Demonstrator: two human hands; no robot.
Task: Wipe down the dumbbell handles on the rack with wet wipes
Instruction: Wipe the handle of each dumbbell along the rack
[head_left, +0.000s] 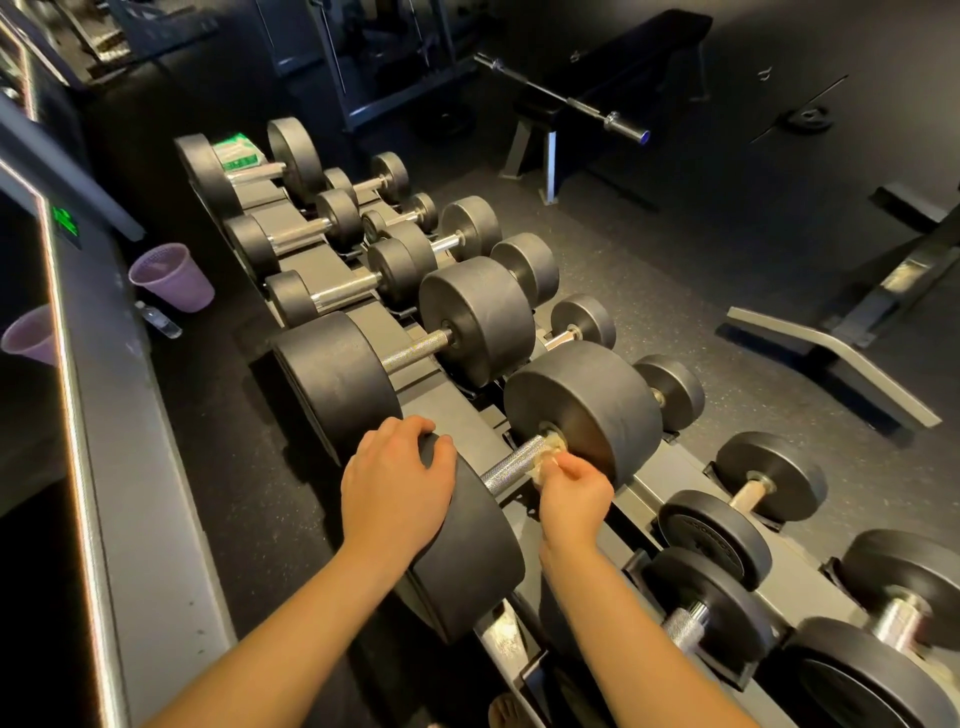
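A large black dumbbell lies on the rack (447, 410) in front of me, its knurled metal handle (511, 465) running between two round heads. My left hand (397, 480) rests on top of the near head (467, 551), fingers curled over its edge. My right hand (571, 491) pinches a crumpled wet wipe (548, 454) against the far end of the handle, beside the far head (584, 410). A green-and-white pack of wipes (238, 151) sits on a dumbbell at the far end of the rack.
Several more dumbbells fill both tiers of the rack, larger ones (400, 348) beyond, smaller ones (748, 488) to the right. A purple bin (174, 286) and a water bottle (158, 318) stand on the floor at left. A bench with a barbell (571, 104) stands behind.
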